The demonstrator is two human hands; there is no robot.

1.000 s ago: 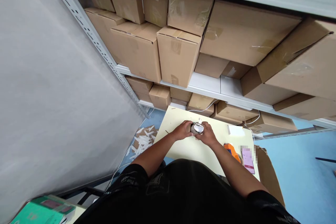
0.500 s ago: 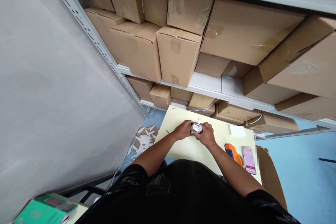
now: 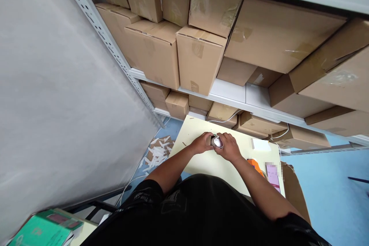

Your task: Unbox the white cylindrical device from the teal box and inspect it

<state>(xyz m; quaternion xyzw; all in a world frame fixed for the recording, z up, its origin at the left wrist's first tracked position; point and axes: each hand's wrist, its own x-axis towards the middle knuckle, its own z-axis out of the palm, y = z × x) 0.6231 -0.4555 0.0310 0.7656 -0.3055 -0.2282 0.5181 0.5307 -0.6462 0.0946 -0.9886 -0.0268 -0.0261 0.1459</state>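
Over the pale yellow table (image 3: 201, 165), both hands hold a small round object with a shiny silver face (image 3: 217, 142); its exact kind is not clear. My left hand (image 3: 201, 143) closes on its left side, fingers curled, thumb at the lower edge. From the right, my right hand (image 3: 229, 147) wraps around it, fingers over the top and thumb below. The fingers cover much of its rim, and its face looks tilted.
An orange device (image 3: 256, 166), a phone (image 3: 272, 175) and a white box (image 3: 260, 145) lie on the table's right side. Cardboard boxes (image 3: 198, 59) fill the shelves ahead. White scraps (image 3: 158, 155) are on the floor at left. A green box (image 3: 40, 230) is at lower left.
The round object has turned in my hands, its silver face tilting toward the right. My right hand's fingers now reach further over its top. The white piece above it no longer shows.
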